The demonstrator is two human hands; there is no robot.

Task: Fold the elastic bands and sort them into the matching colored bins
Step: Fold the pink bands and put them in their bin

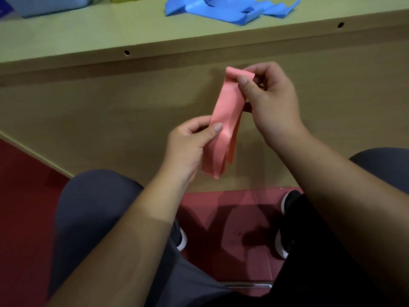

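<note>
Knees in grey trousers (93, 207) fill the near view, the person seated before a pale wooden surface (88, 34). On its far side sit a blue bin (44, 4) at the left and a loose heap of blue bands (221, 8) to the right, unfolded. In the air in front of the surface's near edge hangs a pink band (223, 120), doubled over, ends dangling. The right hand (270, 100) pinches its folded top; the left hand (188, 140) pinches it lower down, thumb on the front. Folding looks half done. Next, I'd judge, the hanging ends must come up, then a pink bin be found; none is in view.
</note>
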